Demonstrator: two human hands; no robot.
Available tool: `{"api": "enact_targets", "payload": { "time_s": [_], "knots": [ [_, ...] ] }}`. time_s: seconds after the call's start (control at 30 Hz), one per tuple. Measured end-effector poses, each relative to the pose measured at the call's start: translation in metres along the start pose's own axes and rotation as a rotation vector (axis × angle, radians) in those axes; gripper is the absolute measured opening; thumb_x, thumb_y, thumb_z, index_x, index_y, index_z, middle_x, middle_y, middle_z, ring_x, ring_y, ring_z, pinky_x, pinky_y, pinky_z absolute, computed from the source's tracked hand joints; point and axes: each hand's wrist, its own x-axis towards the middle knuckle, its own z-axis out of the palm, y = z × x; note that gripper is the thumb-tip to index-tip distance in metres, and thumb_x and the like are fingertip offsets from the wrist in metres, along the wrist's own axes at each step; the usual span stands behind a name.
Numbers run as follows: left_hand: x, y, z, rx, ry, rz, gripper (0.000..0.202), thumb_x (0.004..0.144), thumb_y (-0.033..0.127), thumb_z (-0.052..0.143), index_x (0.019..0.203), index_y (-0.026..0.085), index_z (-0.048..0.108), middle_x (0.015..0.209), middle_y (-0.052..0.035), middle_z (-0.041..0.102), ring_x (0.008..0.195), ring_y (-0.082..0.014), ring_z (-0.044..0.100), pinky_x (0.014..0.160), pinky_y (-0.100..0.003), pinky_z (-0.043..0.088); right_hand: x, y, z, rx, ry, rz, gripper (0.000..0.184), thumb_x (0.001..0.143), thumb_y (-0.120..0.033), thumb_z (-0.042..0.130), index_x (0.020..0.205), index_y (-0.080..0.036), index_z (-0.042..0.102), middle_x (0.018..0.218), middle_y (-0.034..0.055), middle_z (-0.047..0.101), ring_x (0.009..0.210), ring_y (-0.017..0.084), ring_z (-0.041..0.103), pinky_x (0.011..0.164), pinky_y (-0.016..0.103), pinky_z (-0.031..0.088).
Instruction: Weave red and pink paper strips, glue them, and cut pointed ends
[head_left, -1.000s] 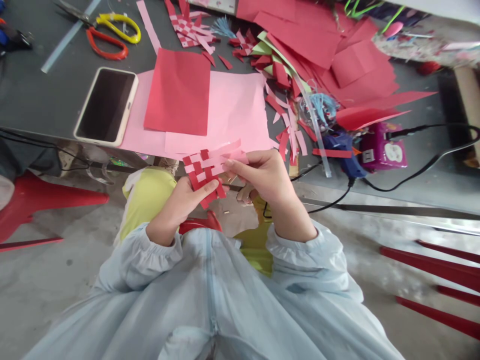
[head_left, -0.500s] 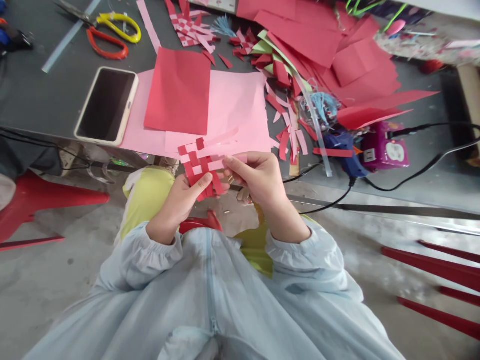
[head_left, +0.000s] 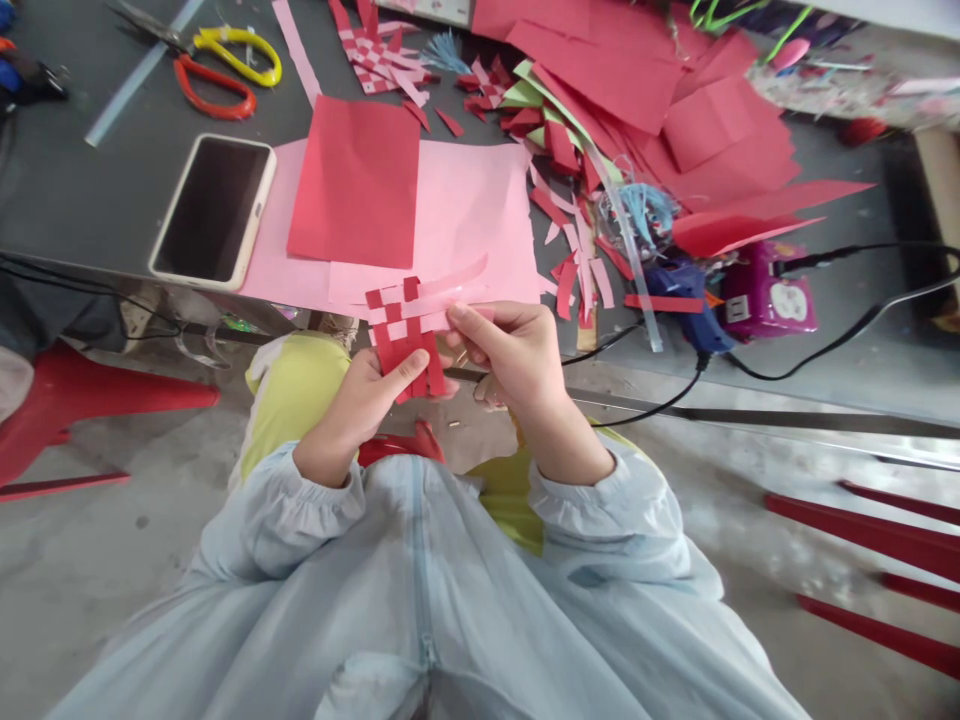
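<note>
My left hand (head_left: 373, 388) is closed on a partly woven piece of red paper strips (head_left: 400, 345), its thumb pressed on the front. Pink strips cross the red ones in a checkered pattern near the top, and their loose ends stick out to the right. Between the thumb and fingers of my right hand (head_left: 517, 355) a pink paper strip (head_left: 435, 322) is pinched by its right end. Just beyond the weave lie a pink paper sheet (head_left: 476, 215) and, on top of it, a red paper rectangle (head_left: 356, 185).
A phone (head_left: 212, 212) and scissors (head_left: 225, 75) lie on the dark table's left. Paper scraps (head_left: 577, 245), stacked red sheets (head_left: 622, 75), a blue glue gun (head_left: 686, 305) and a purple box (head_left: 772, 295) with black cables occupy the right. Red stools stand on both sides.
The red strips are rearranged: the lower pink strip now lies over one that covered it, making a new row in the weave. The woven piece has shifted slightly to the right.
</note>
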Motion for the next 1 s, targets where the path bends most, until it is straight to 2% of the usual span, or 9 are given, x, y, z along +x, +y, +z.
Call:
{"api": "enact_targets", "payload": {
  "time_s": [0.1, 0.3, 0.43, 0.5, 0.67, 0.77, 0.87, 1.0],
  "knots": [
    [0.001, -0.001, 0.0, -0.003, -0.007, 0.016, 0.043, 0.081, 0.056, 0.075, 0.099, 0.017, 0.077, 0.088, -0.0097, 0.08, 0.076, -0.0245, 0.078, 0.074, -0.037, 0.065, 0.002, 0.005, -0.002, 0.03, 0.012, -0.052, 0.038, 0.077, -0.051, 0.078, 0.059, -0.018, 0.072, 0.045, -0.005, 0.045, 0.044, 0.005, 0.036, 0.042, 0.022, 0.028],
    [0.003, -0.004, -0.001, 0.003, -0.016, 0.049, 0.041, 0.082, 0.054, 0.075, 0.103, 0.02, 0.077, 0.093, -0.0076, 0.081, 0.076, -0.0219, 0.078, 0.08, -0.038, 0.064, 0.006, 0.01, -0.003, 0.105, -0.004, -0.013, 0.036, 0.074, -0.049, 0.08, 0.059, -0.018, 0.07, 0.05, -0.0027, 0.055, 0.044, 0.005, 0.039, 0.042, 0.022, 0.028],
    [0.004, -0.003, -0.001, 0.016, -0.023, 0.07, 0.04, 0.083, 0.054, 0.074, 0.098, 0.017, 0.078, 0.086, -0.0086, 0.08, 0.077, -0.0226, 0.078, 0.08, -0.037, 0.064, 0.007, 0.009, -0.003, 0.191, -0.043, -0.018, 0.036, 0.071, -0.048, 0.083, 0.058, -0.017, 0.068, 0.054, -0.0017, 0.062, 0.042, 0.003, 0.04, 0.04, 0.02, 0.028],
    [0.004, -0.002, 0.0, 0.012, -0.024, 0.069, 0.04, 0.082, 0.054, 0.075, 0.097, 0.017, 0.078, 0.084, -0.0082, 0.08, 0.077, -0.0227, 0.078, 0.08, -0.037, 0.064, 0.006, 0.007, -0.003, 0.209, -0.078, -0.021, 0.038, 0.07, -0.049, 0.084, 0.057, -0.017, 0.067, 0.053, -0.002, 0.061, 0.041, 0.003, 0.04, 0.04, 0.019, 0.029],
    [0.002, -0.001, 0.001, 0.002, -0.007, 0.069, 0.039, 0.078, 0.052, 0.079, 0.099, 0.019, 0.076, 0.091, -0.0066, 0.08, 0.078, -0.0222, 0.078, 0.078, -0.036, 0.064, -0.001, -0.006, 0.0, 0.142, -0.175, 0.047, 0.043, 0.067, -0.051, 0.086, 0.056, -0.016, 0.064, 0.052, -0.0021, 0.058, 0.047, 0.006, 0.05, 0.042, 0.02, 0.041],
    [0.002, -0.001, 0.001, 0.017, -0.027, 0.076, 0.037, 0.08, 0.051, 0.078, 0.097, 0.019, 0.077, 0.089, -0.0057, 0.08, 0.08, -0.0215, 0.077, 0.079, -0.035, 0.065, -0.002, -0.01, 0.001, 0.094, -0.198, 0.05, 0.045, 0.07, -0.051, 0.084, 0.053, -0.016, 0.06, 0.047, -0.0043, 0.049, 0.048, 0.006, 0.048, 0.041, 0.019, 0.039],
    [0.003, -0.001, 0.002, 0.035, -0.013, 0.087, 0.038, 0.08, 0.052, 0.078, 0.096, 0.018, 0.077, 0.087, -0.0059, 0.08, 0.079, -0.0217, 0.077, 0.078, -0.036, 0.065, -0.002, -0.011, 0.002, 0.081, -0.166, 0.04, 0.05, 0.069, -0.052, 0.084, 0.049, -0.017, 0.054, 0.047, -0.0052, 0.042, 0.048, 0.005, 0.044, 0.039, 0.018, 0.036],
    [0.004, -0.001, 0.004, 0.03, 0.019, 0.097, 0.037, 0.078, 0.052, 0.079, 0.095, 0.018, 0.076, 0.084, -0.0047, 0.079, 0.075, -0.021, 0.076, 0.074, -0.035, 0.065, -0.001, -0.011, 0.001, 0.077, -0.171, 0.027, 0.05, 0.067, -0.057, 0.083, 0.051, -0.017, 0.058, 0.048, -0.0051, 0.04, 0.05, 0.006, 0.044, 0.039, 0.018, 0.035]
  ]
}}
